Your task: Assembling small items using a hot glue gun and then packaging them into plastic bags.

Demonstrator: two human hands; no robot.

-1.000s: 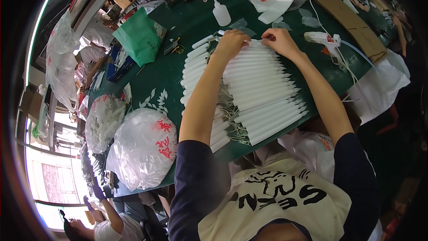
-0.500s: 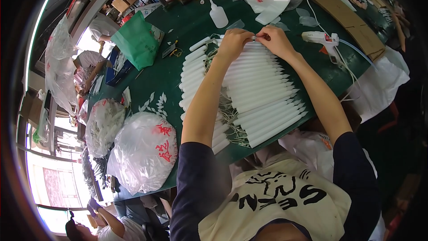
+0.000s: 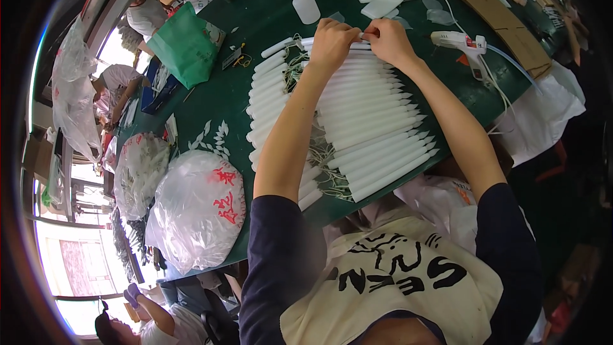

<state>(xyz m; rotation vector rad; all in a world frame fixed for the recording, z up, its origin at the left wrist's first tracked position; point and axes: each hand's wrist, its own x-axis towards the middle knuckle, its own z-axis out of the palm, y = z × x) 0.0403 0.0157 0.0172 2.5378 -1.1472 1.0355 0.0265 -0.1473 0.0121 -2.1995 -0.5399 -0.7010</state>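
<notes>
Two long rows of white candle-shaped sticks lie side by side on the green table (image 3: 415, 19). The right row (image 3: 367, 115) points its tapered tips to the right; part of the left row (image 3: 268, 92) is covered by my left forearm. Thin pale-green wires (image 3: 332, 169) run in a tangle between the rows. At the far end of the right row, my left hand (image 3: 332, 45) is closed around a white candle stick. My right hand (image 3: 391, 41) pinches this stick's right end, its fingertips close to the left ones. The exact part under the fingertips is too small to make out.
Small white flame-shaped pieces (image 3: 221, 137) lie left of the rows, near a stuffed clear bag (image 3: 195, 217). A white squeeze bottle (image 3: 306, 7) stands beyond my hands. To the right lies a corded glue gun (image 3: 463, 43). A green bag (image 3: 185, 48) and scissors (image 3: 242, 59) are farther left.
The view has shifted slightly, so the table things sit a little higher and more to the left. Both hands stay together at the far candle stick, fingers still pinched.
</notes>
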